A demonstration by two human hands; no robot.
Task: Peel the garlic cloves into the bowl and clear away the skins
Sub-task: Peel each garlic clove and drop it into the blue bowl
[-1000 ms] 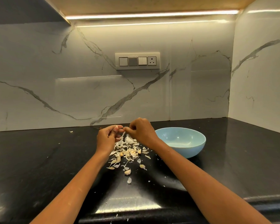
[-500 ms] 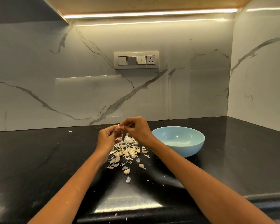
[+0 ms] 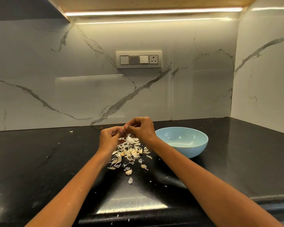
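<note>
My left hand (image 3: 109,138) and my right hand (image 3: 141,128) meet above a heap of garlic skins and cloves (image 3: 129,151) on the black counter. The left fingers pinch a small garlic clove, mostly hidden. The right fingertips grip a thin flake of skin at its top. A light blue bowl (image 3: 193,149) stands just right of my right wrist; I cannot see any cloves inside it. Two loose cloves (image 3: 128,172) lie nearer to me, below the heap.
Marble walls close off the back and the right side. A switch panel (image 3: 138,59) sits on the back wall. Skin flecks are scattered over the counter (image 3: 39,161), one at the far left (image 3: 70,131). The counter's front edge (image 3: 138,217) runs below my forearms.
Both hands have risen slightly from the heap, and the right fingers have pulled up and left over the clove. The bowl and heap stay put.
</note>
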